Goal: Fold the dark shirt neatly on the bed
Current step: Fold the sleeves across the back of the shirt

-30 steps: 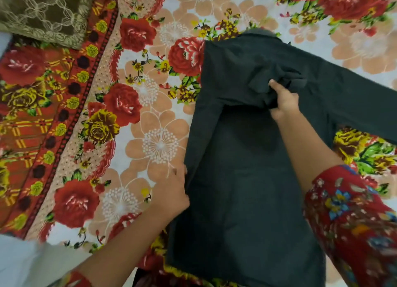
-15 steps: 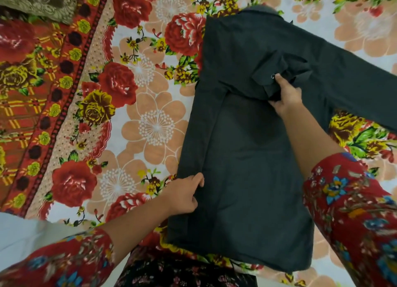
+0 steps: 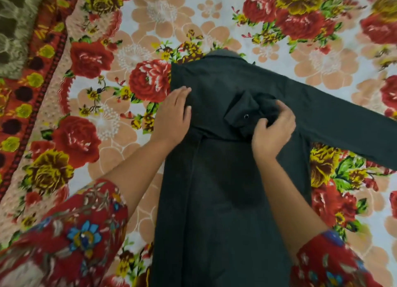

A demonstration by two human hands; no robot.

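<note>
The dark shirt (image 3: 223,190) lies flat on the floral bed sheet (image 3: 120,56), collar at the far end. Its left side and sleeve are folded over the back, and the cuff with a button (image 3: 240,112) sits bunched near the middle. The other sleeve (image 3: 348,123) stretches out to the right. My left hand (image 3: 174,117) rests flat, fingers apart, on the shirt's folded left edge near the shoulder. My right hand (image 3: 272,132) has its fingers curled on the bunched cuff fabric.
A red patterned border (image 3: 32,106) runs along the sheet's left side. An olive lace-patterned cushion (image 3: 15,22) lies at the top left corner. My red floral sleeves fill the bottom corners.
My left hand has moved from the shirt's lower left edge up to the shoulder area and now lies flat. My right hand stays at the cuff. The view has shifted nearer the shirt.
</note>
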